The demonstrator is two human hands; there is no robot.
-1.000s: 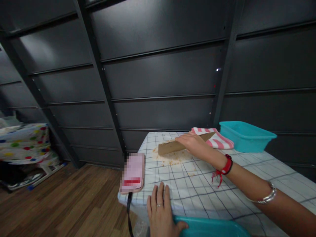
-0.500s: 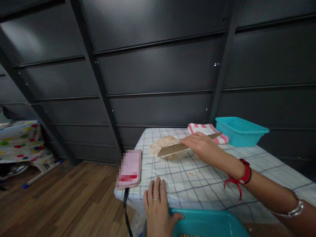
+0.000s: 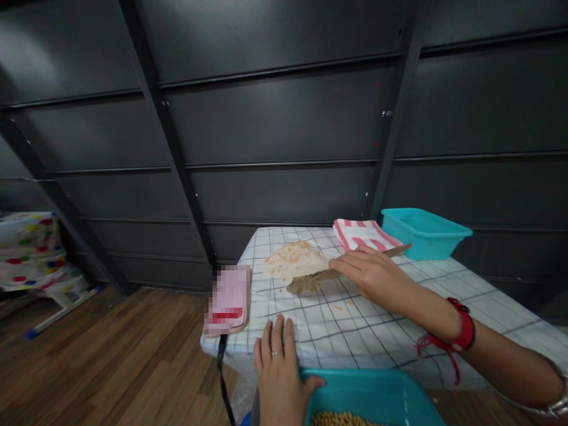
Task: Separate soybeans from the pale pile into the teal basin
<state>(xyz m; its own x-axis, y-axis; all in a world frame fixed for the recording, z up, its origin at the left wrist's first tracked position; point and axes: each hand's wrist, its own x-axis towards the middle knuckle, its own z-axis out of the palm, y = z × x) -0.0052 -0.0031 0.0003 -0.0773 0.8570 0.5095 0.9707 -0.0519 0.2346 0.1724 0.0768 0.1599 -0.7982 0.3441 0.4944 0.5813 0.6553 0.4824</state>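
Note:
My right hand (image 3: 370, 272) is closed around a flat strip of brown cardboard (image 3: 316, 278), its long edge down near the tablecloth. Just behind the strip lies a low heap of pale rice-like grains (image 3: 295, 260) with yellow bits on top. A few yellow pieces lie against the strip's near side. My left hand (image 3: 281, 373) has its fingers stretched out at the table's near edge, with its thumb at the rim of a teal tub (image 3: 368, 378). In that tub are yellowish beans or kernels (image 3: 339, 419), partly cut off by the frame.
A pink phone-like case (image 3: 228, 299) with a black strap sits at the table's left edge. Toward the back are a pink-striped cloth (image 3: 361, 234) and a second teal tub (image 3: 426, 234). A dark panelled wall (image 3: 284, 130) rises behind the checked tablecloth (image 3: 319, 334).
The cardboard strip has come nearer to me, off the heap, which now shows as a rounder mound. My left hand stays at the tub; the view has shifted slightly, showing more of the kernels.

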